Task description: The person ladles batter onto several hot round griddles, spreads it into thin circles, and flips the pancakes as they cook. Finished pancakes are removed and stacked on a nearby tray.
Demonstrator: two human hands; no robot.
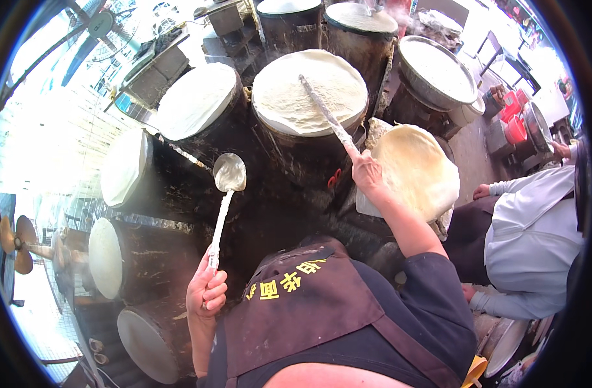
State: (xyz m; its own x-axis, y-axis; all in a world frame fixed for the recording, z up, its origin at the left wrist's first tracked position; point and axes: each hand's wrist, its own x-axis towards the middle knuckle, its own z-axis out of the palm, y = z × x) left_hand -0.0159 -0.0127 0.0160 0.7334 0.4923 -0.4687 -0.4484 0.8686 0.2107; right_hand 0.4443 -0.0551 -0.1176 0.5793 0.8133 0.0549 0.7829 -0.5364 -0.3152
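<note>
My left hand [206, 289] is closed round the batter-coated handle of a ladle [230, 173]. The ladle's bowl, wet with pale batter, hangs over the dark gap between the drum stoves. My right hand [368, 174] grips a batter-crusted stick [322, 107], its index finger stretched along it. The stick's far end lies over a round sheet of pale batter [280, 97] covering the top of the middle drum stove [289, 147]. Just right of that hand, a large yellowish flatbread [417, 171] rests on a support that is mostly hidden.
More drum stoves curve round on my left, including one with a white sheet on top [199, 100]. A steaming drum [361, 18] stands behind. At right is a wide metal pan [438, 70]; a person in a pale jacket [535, 226] stands close by. Fans [19, 244] are at left.
</note>
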